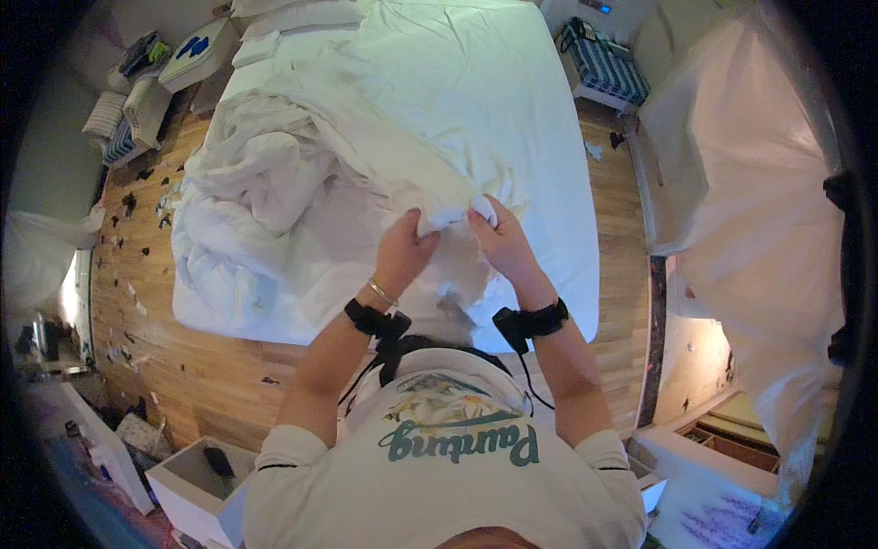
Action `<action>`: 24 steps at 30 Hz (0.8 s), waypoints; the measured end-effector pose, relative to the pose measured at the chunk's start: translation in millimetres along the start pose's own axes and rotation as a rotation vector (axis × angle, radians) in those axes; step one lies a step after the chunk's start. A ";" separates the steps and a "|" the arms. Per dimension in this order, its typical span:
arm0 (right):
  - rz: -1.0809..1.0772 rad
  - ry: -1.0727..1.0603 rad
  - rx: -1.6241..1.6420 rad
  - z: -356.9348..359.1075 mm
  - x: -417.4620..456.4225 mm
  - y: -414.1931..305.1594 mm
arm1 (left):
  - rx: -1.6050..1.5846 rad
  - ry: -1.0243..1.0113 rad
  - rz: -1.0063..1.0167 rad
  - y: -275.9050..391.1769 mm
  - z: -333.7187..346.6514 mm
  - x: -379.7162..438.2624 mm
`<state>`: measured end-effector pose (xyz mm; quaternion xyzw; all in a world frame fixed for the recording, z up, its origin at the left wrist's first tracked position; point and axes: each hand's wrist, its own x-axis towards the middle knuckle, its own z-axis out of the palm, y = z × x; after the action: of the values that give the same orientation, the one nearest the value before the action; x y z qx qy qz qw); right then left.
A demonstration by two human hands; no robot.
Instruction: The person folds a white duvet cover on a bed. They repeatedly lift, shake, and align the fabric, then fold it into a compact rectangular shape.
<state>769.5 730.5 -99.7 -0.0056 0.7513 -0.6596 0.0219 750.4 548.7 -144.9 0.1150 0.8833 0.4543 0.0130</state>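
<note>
A white duvet or its cover point(264, 182) lies bunched over the left half of the bed, and a folded strip of it stretches towards me. My left hand point(409, 247) grips the near end of that strip between thumb and fingers. Just to the right, my right hand point(502, 237) pinches the corner of the same cloth, a small fold standing up between its fingers. Both hands are above the white fitted sheet point(542, 178), near the foot of the bed. Each wrist bears a black strap with a small device.
White pillows point(302, 17) lie at the bed's head. A bedside table point(199, 55) and a bench with folded bedding point(127, 130) stand left, a striped stool point(607, 72) right. Small scraps litter the wooden floor point(137, 226). An open white drawer point(206, 480) is at lower left; sheer curtains hang right.
</note>
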 end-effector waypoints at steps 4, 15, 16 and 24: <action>0.006 -0.008 -0.081 -1.6 -1.5 2.6 | -0.397 0.138 0.076 -17.0 -15.0 17.7; -0.010 -0.086 -0.223 16.5 -5.2 -17.5 | 0.055 0.293 0.121 -14.6 -51.3 -3.5; 0.023 -0.080 -0.220 16.8 -5.4 -14.7 | 0.156 0.455 0.142 -43.6 -56.9 -0.6; -0.018 0.151 -0.038 32.3 -6.1 -9.9 | -0.912 0.861 -0.440 -170.4 -153.4 -37.1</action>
<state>776.7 697.5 -93.8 0.0370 0.7631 -0.6439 -0.0409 734.3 322.5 -195.2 -0.2766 0.5317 0.7748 -0.2013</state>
